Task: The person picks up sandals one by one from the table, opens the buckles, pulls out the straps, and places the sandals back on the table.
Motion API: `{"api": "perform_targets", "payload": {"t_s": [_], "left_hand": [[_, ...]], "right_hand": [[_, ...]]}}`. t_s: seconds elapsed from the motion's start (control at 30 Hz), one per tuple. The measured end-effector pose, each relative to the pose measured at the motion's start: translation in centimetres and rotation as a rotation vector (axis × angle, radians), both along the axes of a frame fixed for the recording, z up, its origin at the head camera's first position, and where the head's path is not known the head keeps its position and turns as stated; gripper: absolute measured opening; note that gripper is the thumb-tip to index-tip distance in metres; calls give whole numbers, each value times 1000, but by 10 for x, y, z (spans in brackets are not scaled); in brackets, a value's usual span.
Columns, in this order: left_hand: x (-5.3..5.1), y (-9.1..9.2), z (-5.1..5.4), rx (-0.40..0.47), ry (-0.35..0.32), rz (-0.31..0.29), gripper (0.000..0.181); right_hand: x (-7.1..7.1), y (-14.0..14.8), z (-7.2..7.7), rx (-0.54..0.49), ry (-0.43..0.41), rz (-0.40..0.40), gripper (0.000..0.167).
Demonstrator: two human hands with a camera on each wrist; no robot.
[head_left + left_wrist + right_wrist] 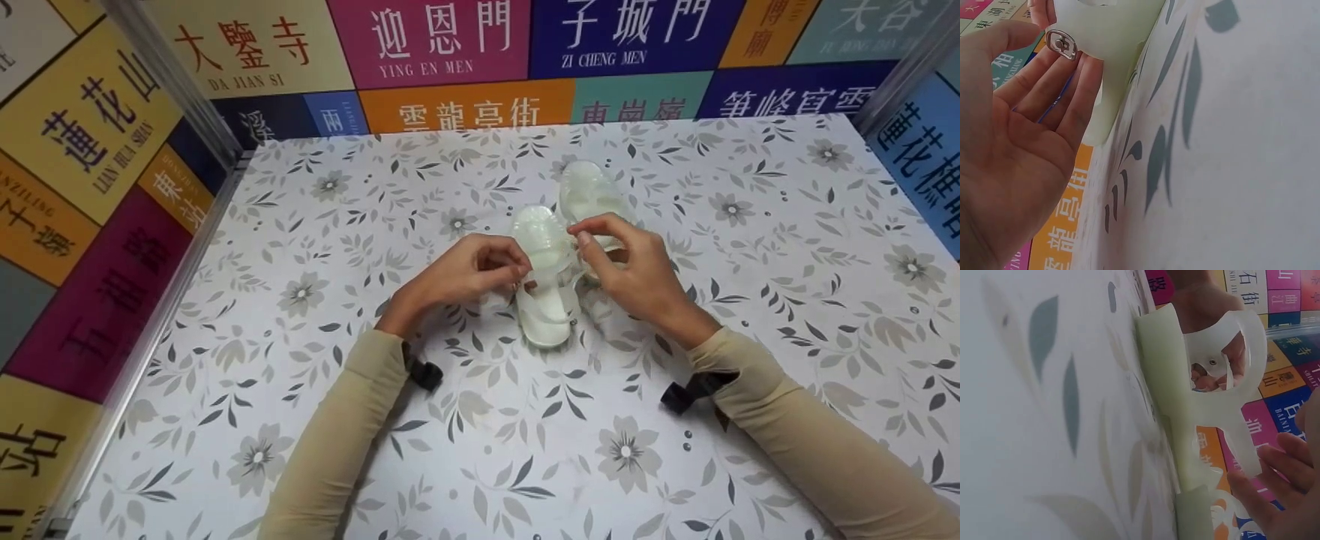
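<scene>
Two translucent pale-green sandals stand on the table: a nearer sandal (546, 326) and a farther sandal (589, 184). My left hand (472, 270) is at the nearer one's left side, thumb and forefinger tips close together. In the left wrist view its fingers lie behind the strap (1081, 28), and the thumb tip is at the edge of a metal buckle (1062, 44). From the right, my right hand (634, 262) reaches between the sandals. Seen by the right wrist camera, its loosely bent fingers (1289, 469) are at the tip of a strap (1249, 453), the thumb standing apart.
Patterned leaf-and-flower paper covers the table (450, 450). Coloured panels with large lettering (442, 37) rise along the back, and more panels (97, 135) stand at the left and right sides. Each wrist bears a small black camera (426, 373).
</scene>
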State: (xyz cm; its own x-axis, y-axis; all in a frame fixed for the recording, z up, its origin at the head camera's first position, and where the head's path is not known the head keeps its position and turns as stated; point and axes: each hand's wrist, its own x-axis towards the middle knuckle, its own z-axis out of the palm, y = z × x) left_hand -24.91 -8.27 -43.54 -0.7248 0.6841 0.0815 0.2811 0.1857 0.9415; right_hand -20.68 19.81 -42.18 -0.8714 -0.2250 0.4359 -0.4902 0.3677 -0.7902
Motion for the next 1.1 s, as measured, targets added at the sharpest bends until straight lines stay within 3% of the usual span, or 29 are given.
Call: {"api": "perform_targets", "payload": {"t_s": [0.2,0.33,0.43,0.53,0.67,0.87,1.1], "left_hand": [[4,-1,4,-19,-46,23,11],[6,-2,8,-86,14,25,14],[8,-4,12,-139,19,30,18],[9,-7,15,-195,-56,26,26],[12,-6,21,-266,-127,29,34],[20,1,35,-324,-74,65,29],[25,9,44,-396,65,49,25]], "right_hand": [[5,2,3,37,125,-166,17],[12,4,4,164,118,-214,42],[20,4,4,263,-37,-162,54],[28,2,3,349,-231,-78,53],[32,-3,1,334,-397,8,48],[35,-11,-1,236,-442,32,35],[42,-20,-3,297,-351,43,40]]}}
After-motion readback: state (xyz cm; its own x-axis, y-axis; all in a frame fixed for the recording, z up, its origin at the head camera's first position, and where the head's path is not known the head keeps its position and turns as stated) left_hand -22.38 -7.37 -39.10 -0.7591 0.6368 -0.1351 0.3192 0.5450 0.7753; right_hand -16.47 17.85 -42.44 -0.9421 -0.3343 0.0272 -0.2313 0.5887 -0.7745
